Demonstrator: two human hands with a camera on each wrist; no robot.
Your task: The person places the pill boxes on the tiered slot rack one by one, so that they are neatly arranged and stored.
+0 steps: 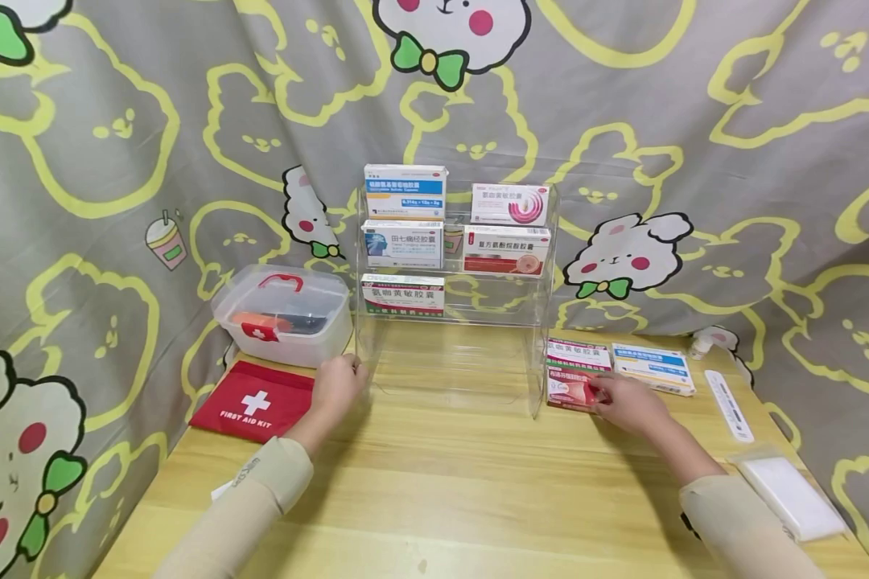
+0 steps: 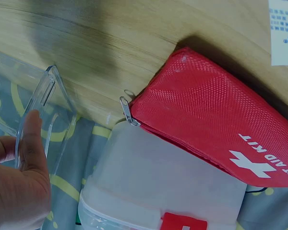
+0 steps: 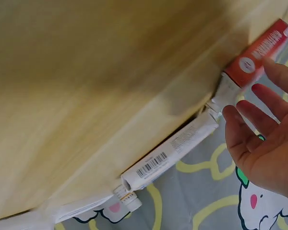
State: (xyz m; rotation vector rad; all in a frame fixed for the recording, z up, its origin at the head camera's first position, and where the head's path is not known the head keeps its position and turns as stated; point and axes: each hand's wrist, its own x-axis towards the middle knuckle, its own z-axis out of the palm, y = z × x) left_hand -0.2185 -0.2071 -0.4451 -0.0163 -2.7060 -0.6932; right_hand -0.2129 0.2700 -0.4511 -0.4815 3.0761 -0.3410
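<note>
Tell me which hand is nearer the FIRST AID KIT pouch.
Left. The left hand is just beside the pouch, gripping the clear rack; the right hand is across the rack, at the red medicine box.

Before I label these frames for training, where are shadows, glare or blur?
Head view: soft shadows on the table; left wrist view: a blurry shadow at top left, pale highlights on the clear rack; right wrist view: a broad shadow, lettering on the red box too soft to read.

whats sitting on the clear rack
The clear rack holds five medicine boxes: two on the top tier, two on the middle, one on the left below. Whether more stand directly behind them is covered by their fronts.
</note>
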